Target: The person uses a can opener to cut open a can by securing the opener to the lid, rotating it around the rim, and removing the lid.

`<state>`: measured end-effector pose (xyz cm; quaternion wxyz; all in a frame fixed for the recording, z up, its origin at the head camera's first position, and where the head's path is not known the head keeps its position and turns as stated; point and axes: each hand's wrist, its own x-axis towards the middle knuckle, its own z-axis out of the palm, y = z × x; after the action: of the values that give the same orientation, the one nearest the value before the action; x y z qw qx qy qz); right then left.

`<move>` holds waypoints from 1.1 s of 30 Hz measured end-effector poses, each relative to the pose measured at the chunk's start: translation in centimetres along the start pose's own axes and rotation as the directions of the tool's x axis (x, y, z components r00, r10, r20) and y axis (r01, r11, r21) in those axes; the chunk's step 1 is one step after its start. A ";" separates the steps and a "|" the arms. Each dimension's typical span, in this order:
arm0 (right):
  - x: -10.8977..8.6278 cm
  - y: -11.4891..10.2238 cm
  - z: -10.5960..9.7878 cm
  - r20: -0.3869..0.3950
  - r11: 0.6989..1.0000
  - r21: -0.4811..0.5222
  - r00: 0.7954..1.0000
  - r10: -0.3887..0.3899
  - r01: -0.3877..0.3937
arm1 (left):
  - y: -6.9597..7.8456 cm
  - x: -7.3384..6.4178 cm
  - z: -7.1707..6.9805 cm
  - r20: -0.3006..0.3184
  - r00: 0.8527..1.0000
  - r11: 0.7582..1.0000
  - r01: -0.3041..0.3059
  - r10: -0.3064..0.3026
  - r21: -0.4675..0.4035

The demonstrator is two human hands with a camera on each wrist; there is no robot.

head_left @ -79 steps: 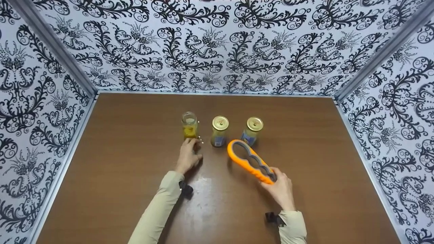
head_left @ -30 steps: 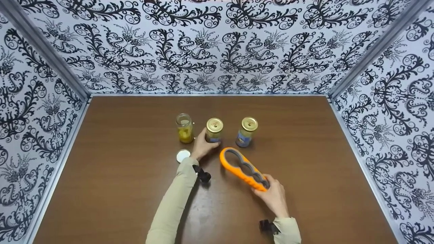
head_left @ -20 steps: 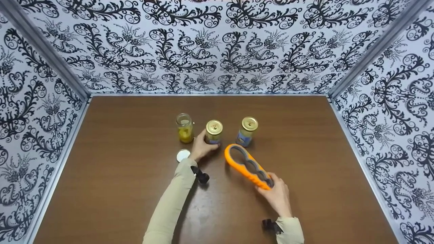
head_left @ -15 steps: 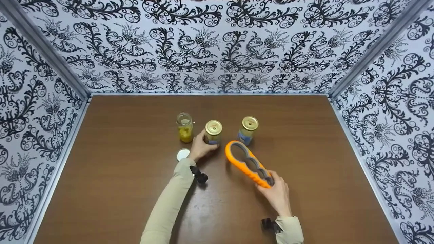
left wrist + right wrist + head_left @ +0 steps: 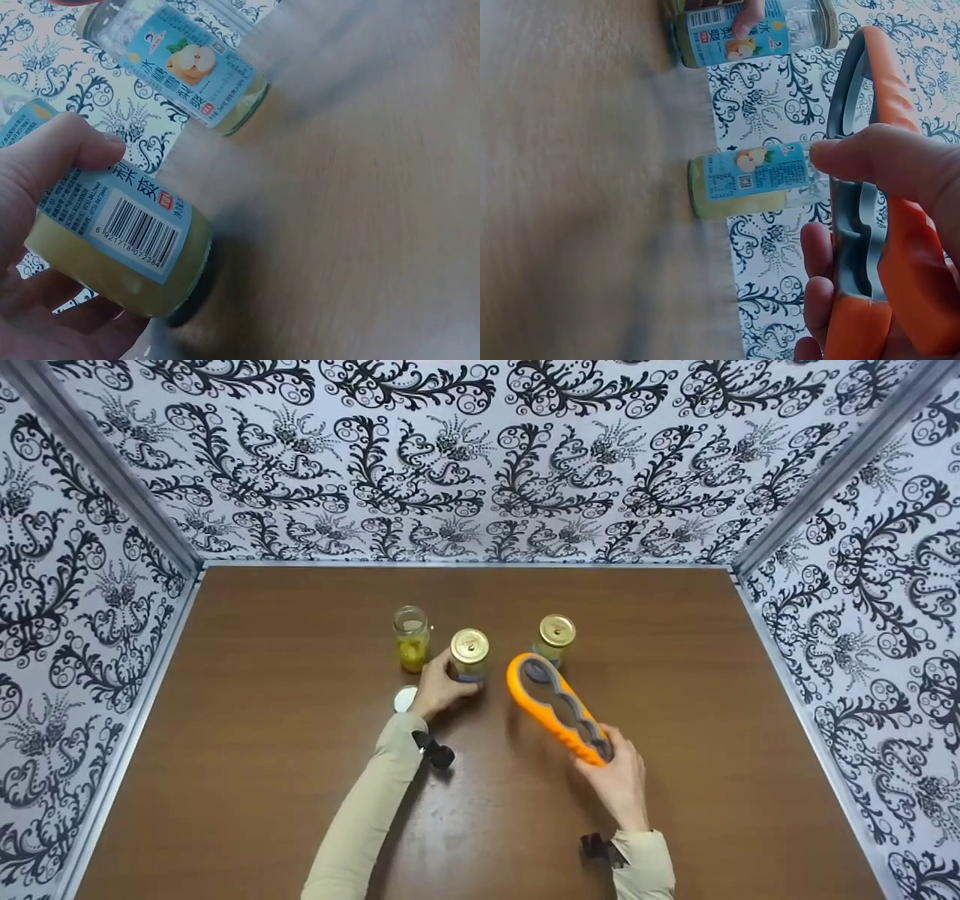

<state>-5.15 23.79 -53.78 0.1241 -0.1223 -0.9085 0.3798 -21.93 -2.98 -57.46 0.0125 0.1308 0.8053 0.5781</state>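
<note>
My left hand [image 5: 441, 688] grips a glass jar [image 5: 469, 660] with a gold lid, fingers and thumb around its side. In the left wrist view that jar [image 5: 142, 247] shows a blue label with a barcode and pale yellow contents. My right hand [image 5: 619, 776] holds an orange jar opener [image 5: 551, 720] by its handle end; its inner edge is grey and scalloped. The opener's wide loop points forward and overlaps the lower part of a second gold-lidded jar [image 5: 556, 634] in the head view. The right wrist view shows this jar [image 5: 754, 178] upright with a blue pear label.
Left of the gripped jar stands a lidless jar [image 5: 412, 641] with yellow contents. A white-faced round lid [image 5: 405, 699] lies in front of it, beside the left wrist. Patterned walls [image 5: 480, 457] border the brown table [image 5: 262, 697] at the back and sides.
My left hand has moved from the round lid by the lidless jar to the middle jar, gripped it and drawn it slightly toward me. The opener has shifted a little forward toward the right jar.
</note>
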 end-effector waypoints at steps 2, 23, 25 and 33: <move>0.1 -0.1 -0.1 -0.002 1.000 0.001 1.000 -0.003 0.003 | 0.2 -0.2 -0.1 0.014 1.000 1.000 -0.003 0.003 -0.004; 1.7 -2.0 -0.8 -0.067 0.976 0.093 0.979 -0.192 0.197 | 1.1 -2.9 0.5 0.115 0.992 0.998 -0.052 0.054 -0.022; 1.8 -2.2 -0.8 -0.064 0.972 0.093 0.976 -0.209 0.214 | 1.2 -3.2 0.5 0.128 0.990 0.998 -0.057 0.062 -0.038; 2.3 -3.3 -0.5 -0.046 0.954 0.048 0.954 -0.295 0.297 | 2.4 -4.4 0.6 0.157 0.985 0.993 -0.063 0.078 -0.097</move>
<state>-7.58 22.62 -50.74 0.2002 0.0115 -0.9033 0.3792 -17.09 -2.75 -56.02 0.0627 0.2046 0.7693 0.6019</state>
